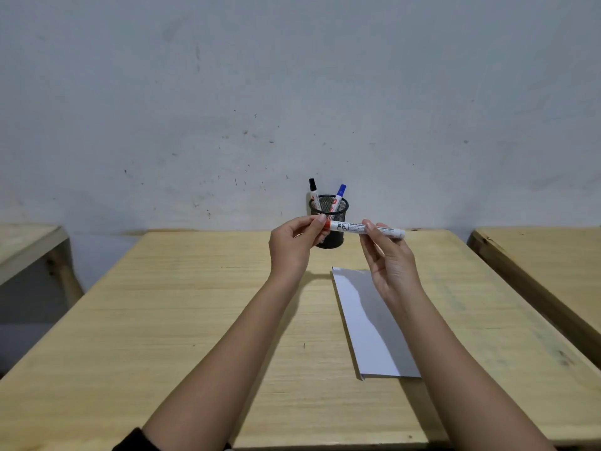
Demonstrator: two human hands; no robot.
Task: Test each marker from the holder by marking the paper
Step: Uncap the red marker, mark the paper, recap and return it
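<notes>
while your left hand [297,242] pinches the red cap and your right hand [387,255] grips the marker [364,228] just in front of the holder [329,216], the paper [367,320] looks unmarked; two markers wait inside.

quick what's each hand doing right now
Left hand: closed, fingertips pinching the red cap end of the red marker.
Right hand: closed on the same marker's white barrel, held level above the table.
</notes>
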